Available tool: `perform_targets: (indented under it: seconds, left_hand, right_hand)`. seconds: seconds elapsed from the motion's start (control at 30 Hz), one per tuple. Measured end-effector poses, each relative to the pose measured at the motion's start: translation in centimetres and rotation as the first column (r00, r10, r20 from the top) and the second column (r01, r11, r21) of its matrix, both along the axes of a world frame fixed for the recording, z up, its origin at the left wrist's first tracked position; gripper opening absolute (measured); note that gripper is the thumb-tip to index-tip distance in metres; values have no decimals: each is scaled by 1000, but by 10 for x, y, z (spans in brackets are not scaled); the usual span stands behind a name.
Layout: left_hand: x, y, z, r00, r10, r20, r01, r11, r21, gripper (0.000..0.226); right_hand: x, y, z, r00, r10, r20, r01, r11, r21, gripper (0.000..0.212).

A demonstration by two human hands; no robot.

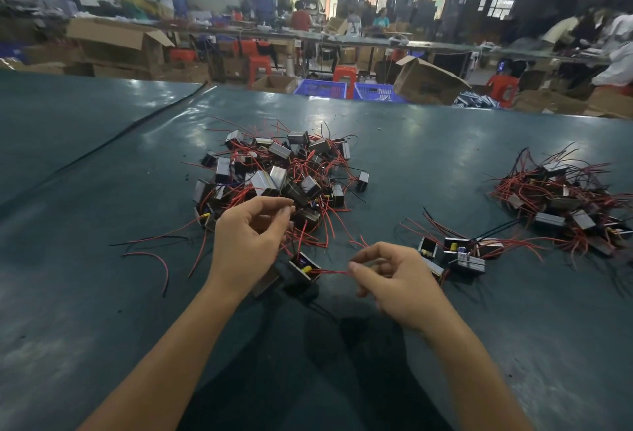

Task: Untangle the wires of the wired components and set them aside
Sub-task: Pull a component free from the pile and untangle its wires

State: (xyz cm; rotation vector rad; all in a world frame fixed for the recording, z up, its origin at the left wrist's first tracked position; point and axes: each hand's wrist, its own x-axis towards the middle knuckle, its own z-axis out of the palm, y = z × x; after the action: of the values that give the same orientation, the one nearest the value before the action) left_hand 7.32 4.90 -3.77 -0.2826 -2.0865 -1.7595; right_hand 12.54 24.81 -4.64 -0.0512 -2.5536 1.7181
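Note:
A tangled heap of small black box components with red and black wires lies in the middle of the dark green table. One component with a yellow part sits just in front of the heap, between my hands. My right hand pinches that component's red wire between thumb and forefinger, stretched to the right. My left hand hovers above the component at the heap's near edge, thumb and fingertips pinched on thin wires from the heap.
A few separated components lie to the right of my right hand. A second wired heap sits at the far right. Loose red wires trail left. Cardboard boxes, blue crates, red stools and people fill the workshop behind.

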Motion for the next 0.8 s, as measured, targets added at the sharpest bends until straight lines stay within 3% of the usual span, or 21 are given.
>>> perform_targets:
  seconds: [0.1,0.27,0.63,0.7,0.8]
  left_hand:
    - [0,-1,1,1000,9,-19,-10,999,-32,25]
    - [-2,-2,-1,1000,4,12,-4,1000,4,28]
    - [-4,-3,-1,998,42,-36,-42,999,6,33]
    - [-4,-3,-1,999,34,-23,-34,999,17,32]
    - [-3,-2,-1,1000,3,2,-3,1000,6,31]
  right_hand:
    - [-2,6,0,997,-76,-9,76,997,-28,7]
    - [-2,6,6,990,-71,119,110,924,-365,7]
    - [-2,13,10,995,-73,64,97,795,-599,5]
    - [-1,16,10,999,14,39,11,816,-578,19]
    - [1,15,10,989,147,25,-112,842,-528,60]
